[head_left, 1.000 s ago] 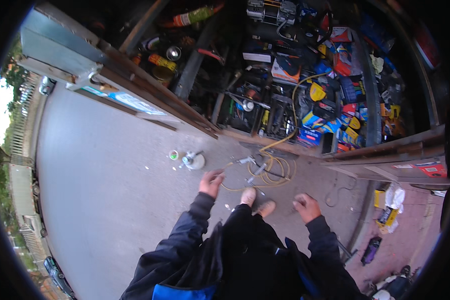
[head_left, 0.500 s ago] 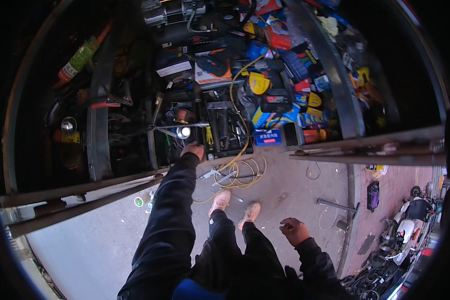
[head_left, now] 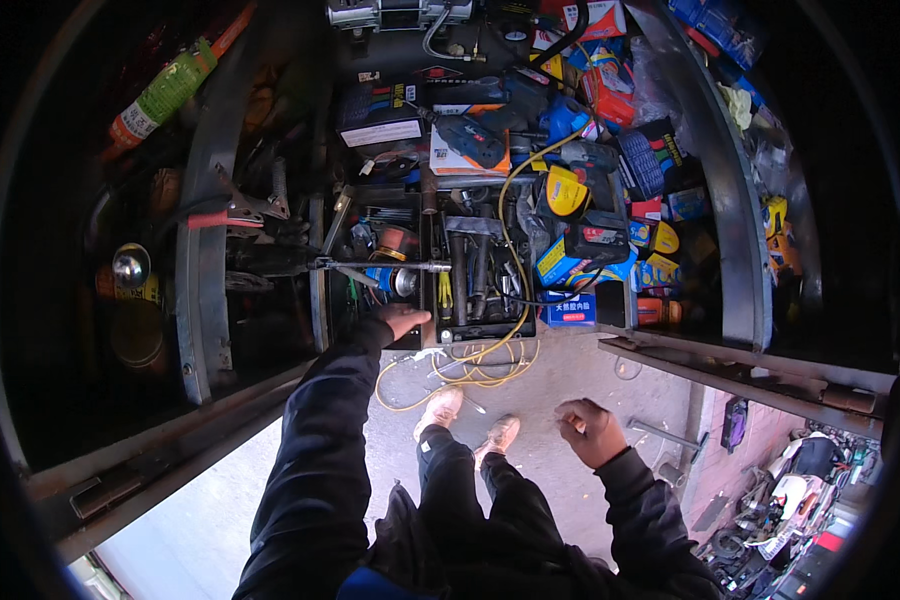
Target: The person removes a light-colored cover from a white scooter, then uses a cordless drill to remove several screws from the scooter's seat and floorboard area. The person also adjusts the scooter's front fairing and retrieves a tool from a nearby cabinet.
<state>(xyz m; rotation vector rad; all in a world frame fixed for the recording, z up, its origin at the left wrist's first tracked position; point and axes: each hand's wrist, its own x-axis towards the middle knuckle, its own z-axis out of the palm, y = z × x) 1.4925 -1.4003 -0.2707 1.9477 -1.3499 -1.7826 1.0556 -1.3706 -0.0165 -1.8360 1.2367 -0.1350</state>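
Black compartmented tool tray crammed with sockets sits at open storage bay edge. Coiled yellow hose lies on pavement below. Left hand rests on tray rim, fingers extended, gripping nothing. Right hand loosely curled, empty, well apart.

You've got two hands in view — your left hand out at the edge of the black tool tray, your right hand down by your side. Two shoes on the pavement. One yellow cable, coiled in a few loops I can't count cleanly. One green bottle up top left, one red-handled clamp, one blue drill. The small yellow-and-blue boxes — at least four, but they're piled up, so no exact number.
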